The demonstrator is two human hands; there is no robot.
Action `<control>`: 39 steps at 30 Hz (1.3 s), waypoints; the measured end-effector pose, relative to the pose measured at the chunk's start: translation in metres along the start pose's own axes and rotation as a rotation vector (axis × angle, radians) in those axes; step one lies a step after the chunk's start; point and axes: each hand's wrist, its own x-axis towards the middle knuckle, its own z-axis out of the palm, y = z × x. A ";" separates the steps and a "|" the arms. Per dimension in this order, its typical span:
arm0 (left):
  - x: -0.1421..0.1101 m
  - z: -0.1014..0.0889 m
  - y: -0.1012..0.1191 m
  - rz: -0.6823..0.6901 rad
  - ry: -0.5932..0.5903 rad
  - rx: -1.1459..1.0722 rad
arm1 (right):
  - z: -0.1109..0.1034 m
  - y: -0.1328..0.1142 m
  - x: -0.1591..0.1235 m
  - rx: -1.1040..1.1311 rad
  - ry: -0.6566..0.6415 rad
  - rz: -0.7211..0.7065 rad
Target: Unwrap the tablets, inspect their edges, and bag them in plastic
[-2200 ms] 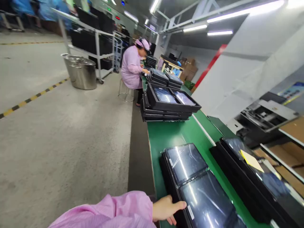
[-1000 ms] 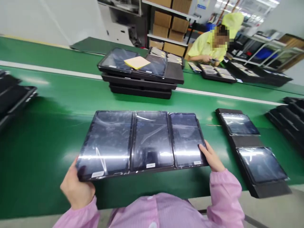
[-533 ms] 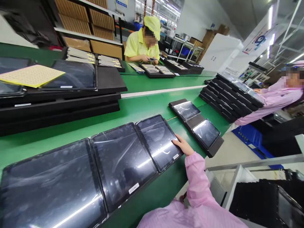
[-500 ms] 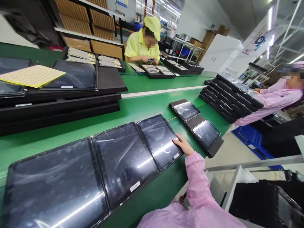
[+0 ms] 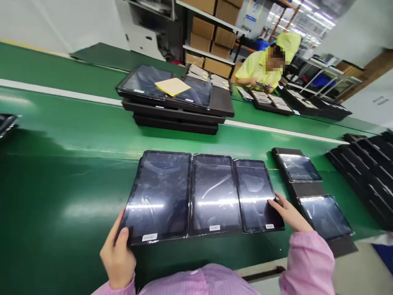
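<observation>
Three dark tablet screens in clear film lie side by side in front of me: a left screen (image 5: 161,192), a middle screen (image 5: 215,192) and a right screen (image 5: 256,194). Each has a white sticker near its lower edge. A thin black edge shows beneath them, apparently a black tray that they mostly cover. My left hand (image 5: 118,254) grips the left side, thumb on top by the lower corner, fingers partly hidden. At the opposite side, my right hand (image 5: 290,213) closes round the right edge with its thumb on the screen.
Right of my hand lies a black foam tray (image 5: 307,189) with two screens. Black trays (image 5: 365,168) are stacked farther right. Behind the screens stands another tray stack (image 5: 181,123), topped with screens and a yellow sheet (image 5: 172,87). A person in yellow (image 5: 260,67) works across the green table (image 5: 76,196).
My view has swung left and my left hand has come into sight on the left edge. The three screens now appear farther off and squarer to me. My right hand keeps its grip.
</observation>
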 end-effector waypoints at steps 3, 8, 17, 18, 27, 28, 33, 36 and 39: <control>0.012 -0.006 0.021 -0.138 -0.105 -0.086 | 0.006 -0.049 0.025 -0.123 0.028 -0.082; 0.048 -0.032 0.027 -0.156 -0.611 -0.108 | 0.084 -0.166 0.047 -0.337 -0.164 -0.796; 0.037 -0.034 0.011 -0.002 -0.811 -0.233 | 0.186 -0.227 0.067 -0.145 -0.248 -0.845; 0.034 -0.032 0.006 -0.006 -0.800 -0.265 | 0.185 -0.225 0.067 -0.119 -0.241 -0.840; 0.021 -0.025 -0.016 0.285 -0.691 -0.274 | 0.179 -0.228 0.044 0.081 -0.220 -0.852; 0.021 -0.025 -0.015 0.302 -0.697 -0.267 | 0.176 -0.229 0.041 0.112 -0.271 -0.851; 0.025 -0.025 -0.011 0.324 -0.731 -0.247 | 0.142 -0.235 0.044 0.258 -0.798 -0.627; 0.026 -0.026 -0.009 0.291 -0.749 -0.225 | 0.126 -0.234 0.060 0.318 -1.006 -0.450; 0.027 -0.028 -0.005 0.274 -0.762 -0.204 | 0.125 -0.232 0.073 0.391 -1.063 -0.357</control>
